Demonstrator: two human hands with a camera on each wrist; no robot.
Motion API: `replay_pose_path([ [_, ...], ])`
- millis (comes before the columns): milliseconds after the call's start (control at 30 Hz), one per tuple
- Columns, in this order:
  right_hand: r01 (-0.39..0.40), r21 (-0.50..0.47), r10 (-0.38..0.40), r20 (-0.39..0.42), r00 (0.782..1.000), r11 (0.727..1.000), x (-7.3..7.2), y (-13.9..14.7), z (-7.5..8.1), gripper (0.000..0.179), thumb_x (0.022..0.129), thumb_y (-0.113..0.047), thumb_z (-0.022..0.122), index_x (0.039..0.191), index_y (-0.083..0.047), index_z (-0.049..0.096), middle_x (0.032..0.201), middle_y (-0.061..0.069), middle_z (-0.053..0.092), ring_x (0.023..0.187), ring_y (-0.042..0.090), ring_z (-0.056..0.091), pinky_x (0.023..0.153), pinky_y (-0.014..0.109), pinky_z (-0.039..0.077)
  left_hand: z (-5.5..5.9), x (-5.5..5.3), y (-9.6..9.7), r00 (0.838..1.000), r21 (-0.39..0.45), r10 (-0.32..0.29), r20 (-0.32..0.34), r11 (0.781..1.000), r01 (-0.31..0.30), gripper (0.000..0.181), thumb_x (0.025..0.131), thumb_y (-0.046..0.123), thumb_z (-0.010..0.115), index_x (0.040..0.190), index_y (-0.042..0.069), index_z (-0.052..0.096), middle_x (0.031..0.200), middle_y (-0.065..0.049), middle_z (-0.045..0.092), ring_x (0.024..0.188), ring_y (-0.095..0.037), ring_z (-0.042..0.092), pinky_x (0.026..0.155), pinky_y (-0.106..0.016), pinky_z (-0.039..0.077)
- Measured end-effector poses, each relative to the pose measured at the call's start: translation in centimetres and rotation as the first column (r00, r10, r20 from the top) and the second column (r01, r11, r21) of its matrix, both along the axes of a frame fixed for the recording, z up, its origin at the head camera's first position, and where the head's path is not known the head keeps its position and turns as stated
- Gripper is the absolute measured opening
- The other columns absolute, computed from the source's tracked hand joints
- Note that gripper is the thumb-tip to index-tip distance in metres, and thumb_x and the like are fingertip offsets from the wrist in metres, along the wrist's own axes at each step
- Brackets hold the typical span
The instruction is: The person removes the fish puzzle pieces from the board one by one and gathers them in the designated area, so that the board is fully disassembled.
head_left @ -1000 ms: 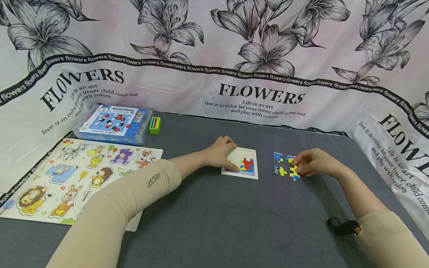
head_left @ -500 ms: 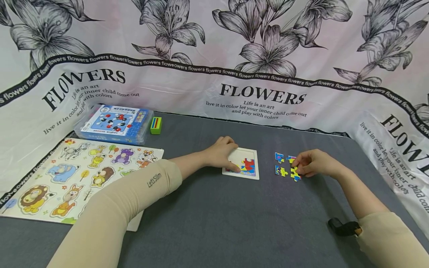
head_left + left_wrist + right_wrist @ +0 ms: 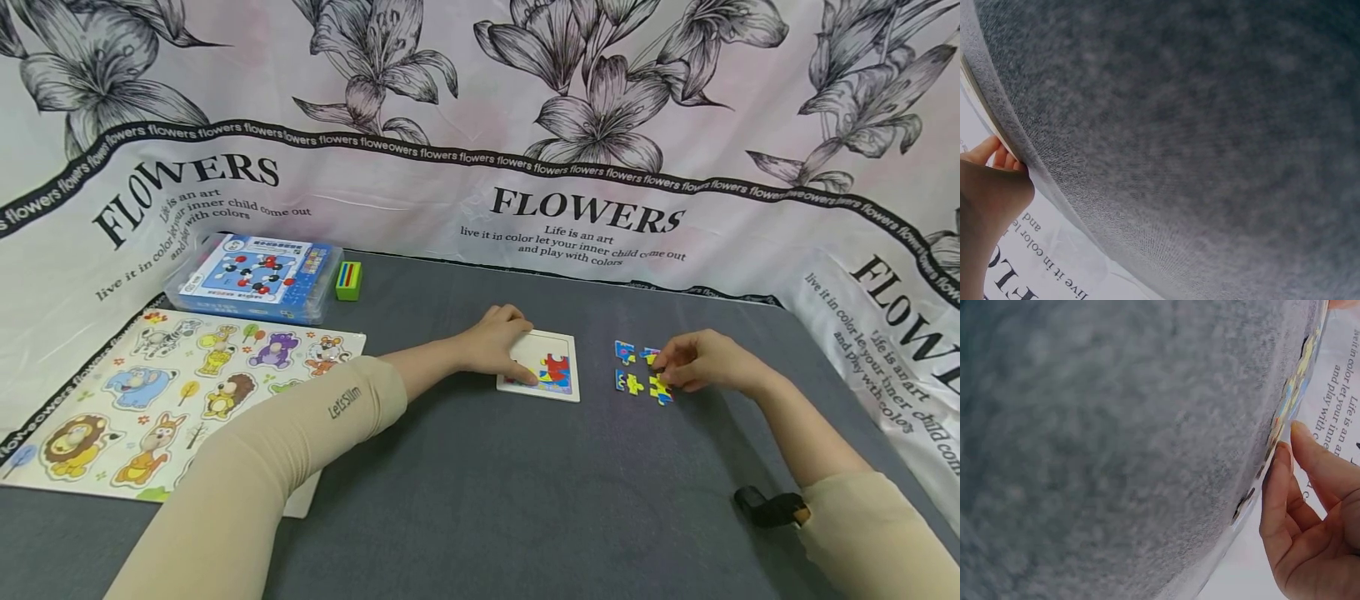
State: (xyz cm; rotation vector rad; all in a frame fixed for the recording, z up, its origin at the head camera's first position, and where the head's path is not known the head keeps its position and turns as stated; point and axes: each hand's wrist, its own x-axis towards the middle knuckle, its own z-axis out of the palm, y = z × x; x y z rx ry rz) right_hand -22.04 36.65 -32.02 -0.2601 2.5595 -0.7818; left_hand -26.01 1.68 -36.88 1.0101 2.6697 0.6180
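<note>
A small white square puzzle tray (image 3: 551,342) lies on the grey cloth, partly filled with red, yellow and blue pieces (image 3: 555,372) along its lower right. My left hand (image 3: 491,343) grips its left side, thumb over the near edge and fingers toward the far edge; the palm covers that part. To the right, several loose jigsaw pieces (image 3: 627,379) lie in a small group. Over the right of this group is my right hand (image 3: 697,362), fingertips at a yellow and blue piece (image 3: 661,389). In the right wrist view, a gap shows between thumb and forefinger (image 3: 1280,459).
An animal picture board (image 3: 180,400) lies at the left, partly under the left sleeve. Behind it are a clear box with a blue label (image 3: 255,275) and a small green box (image 3: 348,282). A flower-printed cloth (image 3: 420,192) hangs along the table's back edge.
My right hand has shifted very slightly upward over the loose pieces, fingertips staying by the yellow and blue one. The left hand and the tray hold the same place.
</note>
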Motion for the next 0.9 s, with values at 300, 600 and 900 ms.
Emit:
replay_pose_path([
  [300,-0.02,-0.011,0.019,-0.075,0.997,1.0,0.1,-2.6,0.8,0.03,0.09,-0.023,0.071,0.112,-0.003,0.067,0.09,0.008,0.066,0.073,0.012,0.062,0.069,0.029,0.056,0.2,0.0,0.0,1.0,0.013,-0.011,0.008,1.0,0.011,0.088,0.082,0.053,0.074,0.149,0.006,0.041,0.151,-0.012,0.038,0.136,-0.027,0.034,0.112,-0.039,0.036],
  [600,-0.082,-0.012,0.08,-0.093,0.992,0.997,-0.4,-6.7,1.1,0.023,0.092,-0.019,0.069,0.11,-0.006,0.068,0.086,0.007,0.063,0.073,0.016,0.059,0.071,0.033,0.055,0.9,0.3,1.3,0.999,-0.011,-0.038,-0.024,0.999,0.038,0.09,0.082,0.053,0.074,0.149,0.004,0.04,0.15,-0.012,0.039,0.135,-0.027,0.034,0.114,-0.038,0.035],
  [900,-0.127,-0.053,0.123,-0.075,0.99,0.99,-0.9,-10.2,1.1,0.022,0.092,-0.018,0.069,0.11,-0.006,0.069,0.088,0.006,0.064,0.081,0.017,0.061,0.077,0.034,0.056,1.0,0.9,3.1,1.0,-0.061,-0.01,-0.006,0.998,0.009,0.092,0.082,0.057,0.071,0.15,0.004,0.038,0.149,-0.011,0.038,0.134,-0.026,0.035,0.111,-0.039,0.04],
])
